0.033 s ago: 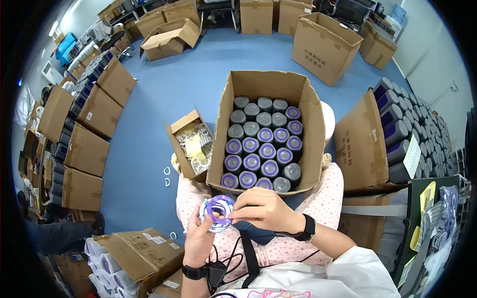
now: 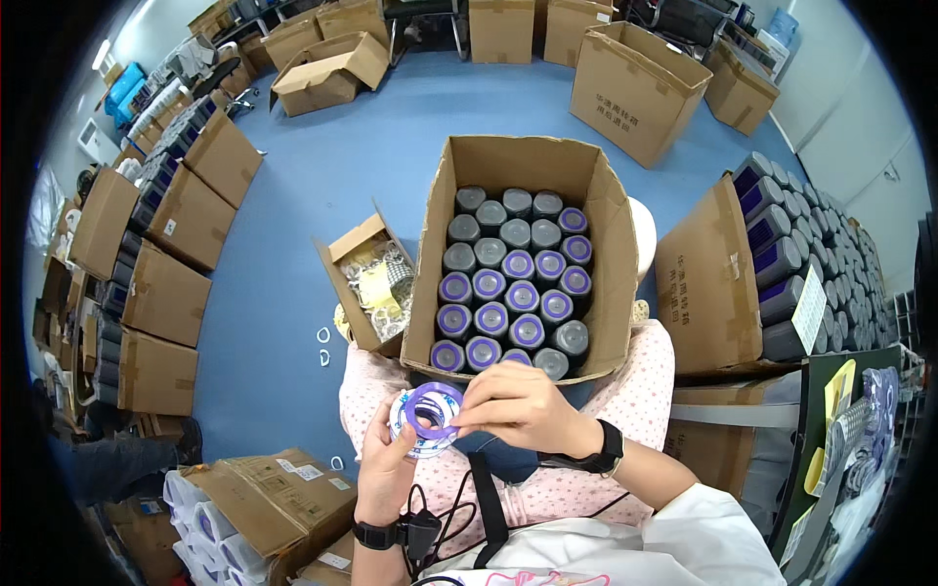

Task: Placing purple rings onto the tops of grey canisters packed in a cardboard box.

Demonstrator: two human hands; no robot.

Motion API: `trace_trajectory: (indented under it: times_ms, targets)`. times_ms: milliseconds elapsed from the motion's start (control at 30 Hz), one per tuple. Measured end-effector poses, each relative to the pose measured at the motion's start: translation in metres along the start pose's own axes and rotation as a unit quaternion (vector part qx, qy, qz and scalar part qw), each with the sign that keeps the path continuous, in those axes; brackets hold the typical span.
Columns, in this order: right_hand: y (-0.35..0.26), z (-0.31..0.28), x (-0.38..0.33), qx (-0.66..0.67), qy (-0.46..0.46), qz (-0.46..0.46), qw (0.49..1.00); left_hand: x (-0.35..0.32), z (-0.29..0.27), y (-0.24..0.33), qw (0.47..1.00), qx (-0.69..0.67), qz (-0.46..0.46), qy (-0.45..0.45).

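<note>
My left hand (image 2: 384,467) is closed around a white roll (image 2: 401,418) with blue printing, held above my lap. A flat purple ring (image 2: 415,401) lies against the roll's face, and its centre is open. From the right, my right hand (image 2: 523,402) pinches the ring's edge between thumb and fingertips. Just beyond my hands, a cardboard box (image 2: 523,158) stands between my knees. It is packed with upright dark grey cylinders (image 2: 517,233); many of the nearer ones carry a purple ring (image 2: 524,296) on the top face.
Left of the box sits a small carton (image 2: 354,311) of loose pale pieces. White rings (image 2: 324,335) lie on the blue floor. A large box of cylinders (image 2: 708,278) stands at right beside a dark rack (image 2: 816,439). A flattened carton (image 2: 278,498) rests near left.
The view has shifted very slightly. Both hands keep the same hold on the roll and the purple ring.
</note>
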State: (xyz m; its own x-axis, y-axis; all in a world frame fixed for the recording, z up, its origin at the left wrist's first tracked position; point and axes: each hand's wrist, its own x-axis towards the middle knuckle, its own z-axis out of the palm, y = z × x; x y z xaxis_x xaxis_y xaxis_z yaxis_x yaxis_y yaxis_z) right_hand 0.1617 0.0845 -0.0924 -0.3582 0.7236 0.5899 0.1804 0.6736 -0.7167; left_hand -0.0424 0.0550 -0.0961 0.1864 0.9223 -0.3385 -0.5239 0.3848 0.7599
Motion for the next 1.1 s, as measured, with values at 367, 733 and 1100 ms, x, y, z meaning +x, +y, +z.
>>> trace_trajectory:
  times_ms: [367,733,1100]
  targets:
    - [0.227,-0.071,0.033,0.086,0.357,0.431,0.824,0.21,-0.05,0.071,0.99,0.01,0.126,-0.056]
    - [0.414,-0.017,0.0,0.01,0.192,0.555,0.809,0.329,-0.129,0.002,0.997,-0.019,0.007,0.076]
    - [0.422,0.004,-0.007,-0.082,0.194,0.536,0.817,0.347,-0.124,-0.026,0.987,-0.106,-0.055,0.107]
